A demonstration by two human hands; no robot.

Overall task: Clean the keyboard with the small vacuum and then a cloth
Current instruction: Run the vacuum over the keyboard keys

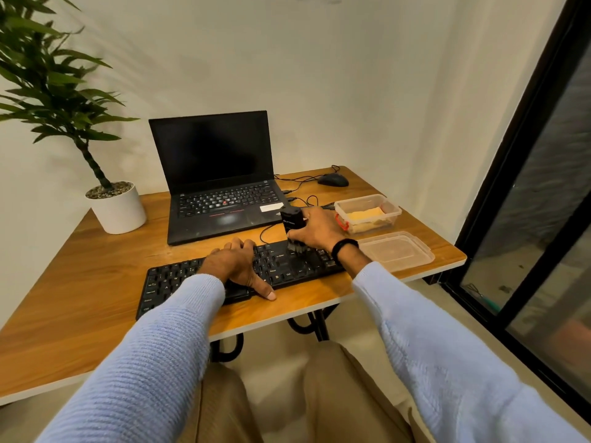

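Observation:
A black keyboard (179, 279) lies along the front of the wooden desk (80, 308). My right hand (315, 228) grips a small black vacuum (291, 220) held upright, its brush tip down on the keys at the keyboard's right part. My left hand (236, 266) rests on the middle of the keyboard, fingers over its far edge and thumb stretched onto the desk in front. A yellow cloth (364, 215) lies inside a clear plastic box (391, 208) behind the right end of the keyboard.
An open black laptop (217, 174) stands behind the keyboard. A potted plant in a white pot (118, 209) is at the back left. A black mouse (333, 180) and cables lie at the back right. The box's clear lid (396, 251) lies near the desk's right edge.

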